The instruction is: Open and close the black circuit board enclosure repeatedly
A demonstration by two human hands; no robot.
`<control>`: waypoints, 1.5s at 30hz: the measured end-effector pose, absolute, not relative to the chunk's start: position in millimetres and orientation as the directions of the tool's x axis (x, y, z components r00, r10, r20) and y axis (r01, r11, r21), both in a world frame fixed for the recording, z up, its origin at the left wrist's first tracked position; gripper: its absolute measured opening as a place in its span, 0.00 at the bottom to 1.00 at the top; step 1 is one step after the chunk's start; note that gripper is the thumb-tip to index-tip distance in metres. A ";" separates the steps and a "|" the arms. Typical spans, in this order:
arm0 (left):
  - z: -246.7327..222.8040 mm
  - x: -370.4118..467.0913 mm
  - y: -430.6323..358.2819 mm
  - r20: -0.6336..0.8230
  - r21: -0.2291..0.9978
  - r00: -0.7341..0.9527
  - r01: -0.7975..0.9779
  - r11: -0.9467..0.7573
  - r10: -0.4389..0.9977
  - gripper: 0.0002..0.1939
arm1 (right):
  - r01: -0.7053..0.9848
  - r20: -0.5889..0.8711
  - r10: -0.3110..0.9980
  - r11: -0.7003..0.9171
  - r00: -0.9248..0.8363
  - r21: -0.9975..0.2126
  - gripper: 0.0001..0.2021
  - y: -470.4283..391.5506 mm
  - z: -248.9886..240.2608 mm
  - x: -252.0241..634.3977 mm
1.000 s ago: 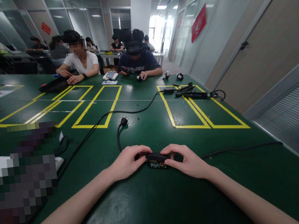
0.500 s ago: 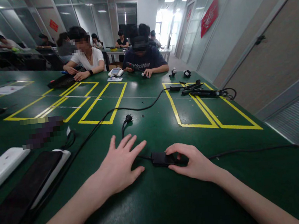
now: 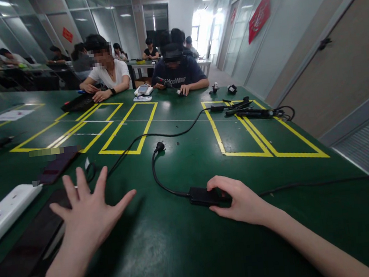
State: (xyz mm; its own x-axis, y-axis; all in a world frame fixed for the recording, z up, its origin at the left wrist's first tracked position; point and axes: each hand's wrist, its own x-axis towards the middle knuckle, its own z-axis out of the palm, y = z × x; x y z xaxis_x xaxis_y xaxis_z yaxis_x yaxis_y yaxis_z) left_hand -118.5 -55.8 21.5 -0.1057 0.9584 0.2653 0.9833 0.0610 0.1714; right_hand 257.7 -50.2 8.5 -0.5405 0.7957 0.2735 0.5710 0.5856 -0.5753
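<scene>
Item: small flat black rectangular box, apparently plastic (image 3: 201, 195), lying on the glossy green surface (image 3: 170, 251) in front of you, a little right of centre. Handling, as judged: light, rigid, smooth enough to slide; fragile inside, perhaps, so press no harder than needed. Hold: by the two long edges, clear of the cord exit; the cord's springiness may twist the box.

Your right hand (image 3: 246, 200): thumb and fingers curved about the box's right end, a light pinch.

Attached, left end: black rubbery cord (image 3: 156, 175), bending up to a black two-pin plug (image 3: 160, 146). A further black cord (image 3: 299, 185) runs rightward from behind your right hand; its join is hidden.

Your left hand (image 3: 86, 216): well apart from the box, fingers splayed wide, nothing seen in its grip; nearest, a flat black slab (image 3: 29, 240).

Beyond: white oblong power strip (image 3: 8, 214), far left.
</scene>
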 end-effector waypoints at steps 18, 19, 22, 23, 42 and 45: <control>-15.4 10.8 -6.3 0.140 0.192 0.850 0.480 -0.856 0.508 0.44 | 0.552 0.427 0.686 0.728 -0.589 -0.408 0.15 -44.8 -11.0 240.9; -16.6 10.0 -5.7 0.153 0.212 0.851 0.469 -0.858 0.503 0.44 | 0.560 0.411 0.686 0.727 -0.601 -0.397 0.15 -45.0 -9.4 240.6; -18.4 9.1 -3.7 0.182 0.258 0.853 0.439 -0.861 0.490 0.43 | 0.568 0.380 0.672 0.741 -0.636 -0.358 0.13 -45.6 -5.6 241.1; -18.3 9.3 -2.7 0.193 0.271 0.853 0.429 -0.862 0.485 0.43 | 0.573 0.378 0.666 0.746 -0.644 -0.339 0.12 -45.8 -4.8 241.5; -15.9 7.2 1.3 0.521 0.170 0.770 0.329 -0.929 0.369 0.26 | 0.571 0.634 0.426 0.820 -0.645 0.031 0.17 -42.8 2.0 245.6; -15.0 8.1 -0.9 0.548 0.153 0.755 0.332 -0.931 0.360 0.29 | 0.542 0.659 0.372 0.838 -0.654 0.065 0.20 -44.0 3.4 246.2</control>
State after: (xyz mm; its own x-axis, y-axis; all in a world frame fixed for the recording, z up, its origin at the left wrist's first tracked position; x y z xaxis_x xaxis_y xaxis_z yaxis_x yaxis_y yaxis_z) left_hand 8.1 -0.9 -15.0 0.7553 0.3598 0.5477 0.3324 -0.9306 0.1530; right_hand 246.2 -44.0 3.4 -0.6540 0.3721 0.6586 0.5423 0.8377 0.0653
